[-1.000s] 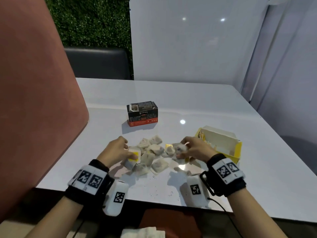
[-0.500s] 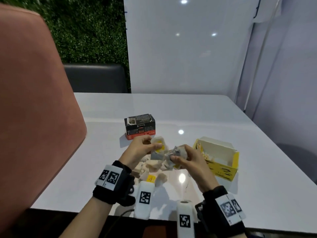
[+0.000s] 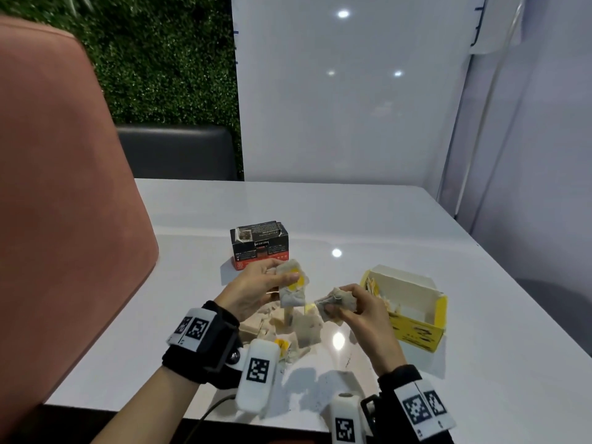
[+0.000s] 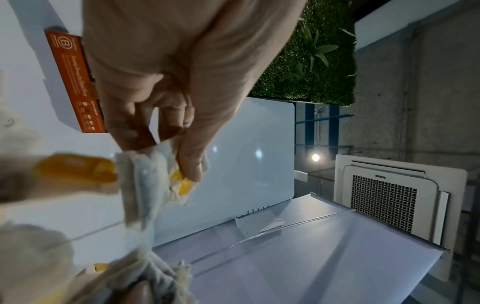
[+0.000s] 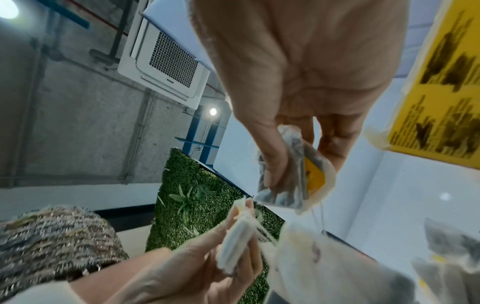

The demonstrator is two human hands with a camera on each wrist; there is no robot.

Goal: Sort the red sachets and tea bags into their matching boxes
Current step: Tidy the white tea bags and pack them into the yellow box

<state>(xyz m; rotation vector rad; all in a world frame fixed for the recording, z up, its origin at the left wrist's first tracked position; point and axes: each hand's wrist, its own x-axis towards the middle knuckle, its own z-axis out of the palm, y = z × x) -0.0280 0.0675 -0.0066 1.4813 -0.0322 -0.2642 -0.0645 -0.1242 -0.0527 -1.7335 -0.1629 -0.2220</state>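
Observation:
My left hand (image 3: 256, 288) is raised over the table and pinches a few pale tea bags (image 3: 291, 288) with a yellow tag (image 4: 182, 185); the thumb presses on the tag. To its right my right hand (image 3: 355, 307) grips a crumpled bunch of tea bags (image 3: 336, 302), one with a yellow tag (image 5: 314, 174). A pile of loose tea bags (image 3: 304, 331) lies on the white table (image 3: 480, 315) under both hands. The open yellow box (image 3: 413, 318) stands right of my right hand. A black and red box (image 3: 259, 248) stands behind my left hand.
A pink chair back (image 3: 64, 203) rises at the left table edge. A dark seat (image 3: 176, 152) and a green hedge wall (image 3: 160, 59) stand beyond the far edge. White panels (image 3: 352, 107) close the back and right sides. Tea crumbs speckle the near table.
Both hands have lifted off the pile with tea bags in them. The left hand rose and moved right toward the right hand. The camera view tilted upward.

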